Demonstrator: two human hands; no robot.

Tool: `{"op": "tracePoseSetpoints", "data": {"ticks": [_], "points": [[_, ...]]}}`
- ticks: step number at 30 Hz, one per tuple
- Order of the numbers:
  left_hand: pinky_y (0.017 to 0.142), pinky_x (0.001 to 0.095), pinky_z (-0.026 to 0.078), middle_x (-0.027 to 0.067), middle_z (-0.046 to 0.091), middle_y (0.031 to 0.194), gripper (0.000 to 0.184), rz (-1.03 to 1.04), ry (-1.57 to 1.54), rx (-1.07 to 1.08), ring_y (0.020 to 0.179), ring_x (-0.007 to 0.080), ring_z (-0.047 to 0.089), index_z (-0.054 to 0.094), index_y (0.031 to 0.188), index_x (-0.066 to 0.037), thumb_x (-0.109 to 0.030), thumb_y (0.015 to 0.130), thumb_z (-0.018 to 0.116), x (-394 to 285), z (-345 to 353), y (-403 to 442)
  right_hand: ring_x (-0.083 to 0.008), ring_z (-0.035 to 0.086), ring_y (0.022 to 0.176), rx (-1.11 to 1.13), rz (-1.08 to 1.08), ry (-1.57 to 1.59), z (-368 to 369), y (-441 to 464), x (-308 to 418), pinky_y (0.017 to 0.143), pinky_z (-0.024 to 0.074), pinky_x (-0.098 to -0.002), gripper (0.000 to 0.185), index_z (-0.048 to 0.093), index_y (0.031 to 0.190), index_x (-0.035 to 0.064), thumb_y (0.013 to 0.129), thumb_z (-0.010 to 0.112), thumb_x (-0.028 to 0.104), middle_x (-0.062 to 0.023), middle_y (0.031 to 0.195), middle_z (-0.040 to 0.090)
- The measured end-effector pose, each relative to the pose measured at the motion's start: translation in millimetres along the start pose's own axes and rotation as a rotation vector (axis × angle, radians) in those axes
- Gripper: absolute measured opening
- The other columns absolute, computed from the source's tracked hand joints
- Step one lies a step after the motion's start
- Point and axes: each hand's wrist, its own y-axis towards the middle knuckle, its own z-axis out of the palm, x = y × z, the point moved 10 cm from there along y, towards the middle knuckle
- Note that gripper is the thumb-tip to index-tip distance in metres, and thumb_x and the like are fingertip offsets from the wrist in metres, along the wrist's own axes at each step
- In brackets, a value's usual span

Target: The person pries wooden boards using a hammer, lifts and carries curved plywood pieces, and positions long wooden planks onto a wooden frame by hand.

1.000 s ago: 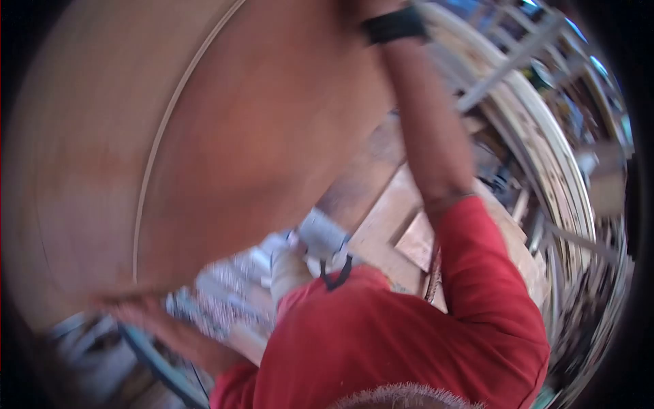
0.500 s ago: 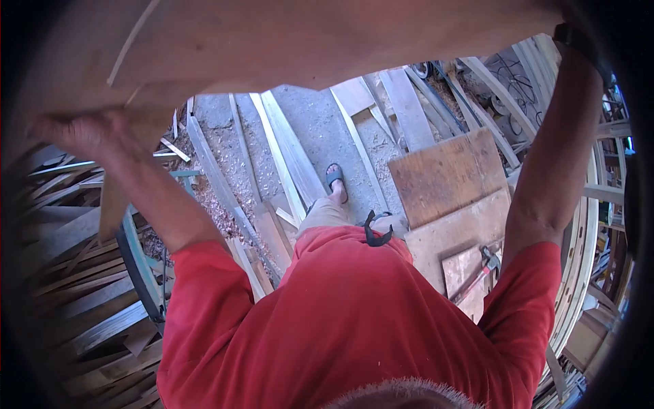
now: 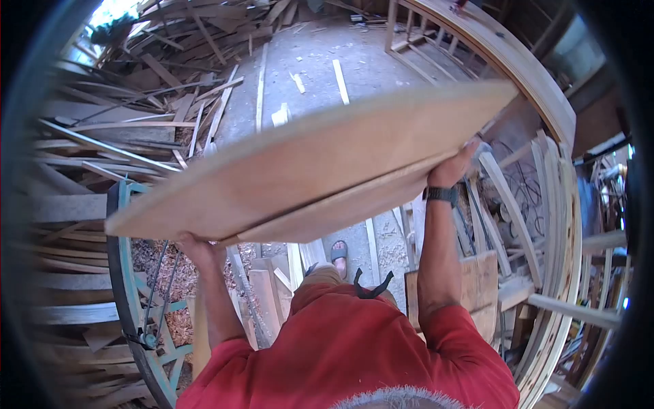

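Note:
A large wooden panel (image 3: 320, 160) is held up in front of me, tilted, its left end lower than its right. My left hand (image 3: 201, 253) grips its lower edge near the left, with the fingers partly hidden behind the wood. At the right, my right hand (image 3: 452, 167), with a dark watch on the wrist, is closed on the same lower edge. A narrow strip or seam runs along the panel's underside between the two hands.
Scrap wood (image 3: 122, 129) is piled along the left, beside a teal metal frame (image 3: 126, 273). Long curved boards (image 3: 562, 273) stand at the right. A brown board (image 3: 477, 279) lies near my right arm. A bench with slats (image 3: 436, 44) is at the upper right.
The panel has swung down and away from close above me, now showing whole. Both my hands moved inward with it, still gripping. More floor and the bench have come into view.

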Motion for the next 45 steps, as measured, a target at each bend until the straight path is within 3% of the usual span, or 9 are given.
{"op": "tracePoseSetpoints", "data": {"ticks": [15, 19, 23, 33, 35, 36, 37, 43, 45], "points": [[0.084, 0.0385, 0.053, 0.0079, 0.061, 0.106, 0.067, -0.224, -0.149, -0.292, 0.097, 0.0205, 0.062, 0.053, 0.116, -0.004, -0.065, 0.088, 0.061, 50, -58, -32, -0.0257, 0.058, 0.113, 0.306, 0.531, 0.553, 104, -54, -139, 0.101, 0.0435, -0.0358, 0.054, 0.040, 0.137, -0.0075, 0.108, 0.035, 0.038, -0.0183, 0.133, 0.055], [0.067, 0.0321, 0.046, 0.0043, 0.056, 0.086, 0.042, -0.017, 0.098, 0.002, 0.077, 0.0149, 0.055, 0.054, 0.092, -0.006, -0.047, 0.096, 0.060, 39, -17, -4, -0.0235, 0.050, 0.122, 0.333, -0.219, -0.383, 108, -16, -90, 0.104, 0.0421, -0.0358, 0.062, 0.025, 0.150, -0.0018, 0.108, 0.029, 0.043, -0.0136, 0.145, 0.044], [0.064, 0.0293, 0.042, 0.0030, 0.053, 0.082, 0.036, 0.015, 0.154, -0.156, 0.070, 0.0129, 0.050, 0.049, 0.080, -0.008, -0.037, 0.096, 0.060, 27, 31, 19, -0.0243, 0.050, 0.125, 0.108, 0.353, 0.240, 133, 8, -90, 0.108, 0.0380, -0.0329, 0.059, 0.023, 0.151, -0.0014, 0.108, 0.029, 0.038, -0.0150, 0.148, 0.042], [0.075, 0.0342, 0.045, 0.0059, 0.054, 0.092, 0.033, 0.232, 0.395, -0.153, 0.082, 0.0196, 0.053, 0.045, 0.094, -0.008, -0.039, 0.095, 0.056, 34, 83, 86, -0.0302, 0.047, 0.128, 0.281, 0.132, 0.026, 252, 63, -177, 0.112, 0.0334, -0.0392, 0.059, 0.033, 0.145, -0.0072, 0.105, 0.040, 0.036, -0.0210, 0.144, 0.043], [0.081, 0.0376, 0.045, 0.0072, 0.055, 0.103, 0.041, 0.203, 0.276, -0.295, 0.091, 0.0229, 0.055, 0.045, 0.102, -0.008, -0.048, 0.096, 0.050, 59, 69, 101, -0.0246, 0.050, 0.123, 0.182, 0.185, 0.061, 279, 80, -118, 0.109, 0.0373, -0.0349, 0.062, 0.035, 0.143, -0.0085, 0.109, 0.028, 0.043, -0.0180, 0.140, 0.048], [0.099, 0.0421, 0.046, 0.0113, 0.054, 0.126, 0.061, -0.002, -0.156, -0.499, 0.111, 0.0274, 0.055, 0.047, 0.123, -0.006, -0.062, 0.100, 0.038, 97, 52, 107, -0.0204, 0.055, 0.114, 0.238, 0.635, 0.648, 322, 71, -126, 0.104, 0.0417, -0.0321, 0.064, 0.041, 0.137, -0.0087, 0.108, 0.029, 0.047, -0.0153, 0.127, 0.057], [0.114, 0.0463, 0.034, 0.0141, 0.043, 0.142, 0.072, -0.048, -0.066, -0.430, 0.129, 0.0277, 0.045, 0.034, 0.142, -0.008, -0.066, 0.099, 0.034, 118, 42, 121, -0.0204, 0.055, 0.114, 0.206, 0.620, 0.649, 338, 77, -117, 0.104, 0.0417, -0.0321, 0.064, 0.041, 0.137, -0.0087, 0.108, 0.029, 0.047, -0.0153, 0.127, 0.057], [0.109, 0.0461, 0.040, 0.0146, 0.051, 0.128, 0.056, -0.027, -0.134, -0.584, 0.116, 0.0259, 0.053, 0.045, 0.125, -0.005, -0.055, 0.102, 0.039, 155, 80, 223, -0.0192, 0.057, 0.110, 0.208, 0.388, 0.253, 449, 100, -125, 0.094, 0.0457, -0.0362, 0.060, 0.058, 0.117, -0.0069, 0.108, 0.029, 0.045, -0.0144, 0.117, 0.062], [0.101, 0.0447, 0.046, 0.0132, 0.055, 0.105, 0.039, -0.058, -1.055, -0.027, 0.101, 0.0249, 0.057, 0.048, 0.103, -0.003, -0.042, 0.103, 0.044, 180, 120, 281, -0.0228, 0.058, 0.105, 0.281, 0.340, 0.325, 477, 114, -191, 0.091, 0.0467, -0.0381, 0.052, 0.060, 0.113, -0.0034, 0.106, 0.035, 0.041, -0.0144, 0.110, 0.063]]}}
